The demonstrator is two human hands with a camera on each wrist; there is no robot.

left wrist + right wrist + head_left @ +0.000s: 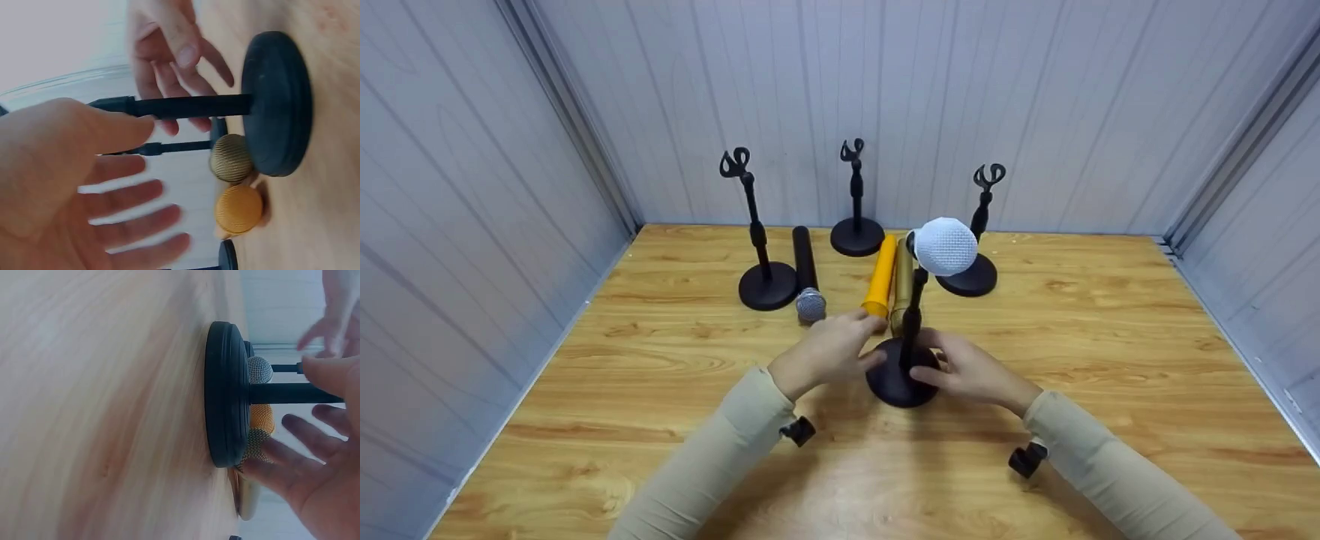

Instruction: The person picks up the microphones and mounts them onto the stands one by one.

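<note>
A black microphone stand rises in front of me, with a white-headed microphone at its top. Left of its round base is my left hand, fingers spread and thumb toward the pole. My right hand is at the base's right side, its thumb over the base in the head view and its fingers loosely extended behind the pole. Just beyond lie a yellow microphone and a gold microphone, side by side. Both mesh heads point toward me, and the left fingertips overlap the yellow one.
Three more black stands with bare clips stand farther back: a left stand, a middle stand and a right stand. A black microphone with a silver head lies beside the left stand. Pale panel walls enclose the wooden table.
</note>
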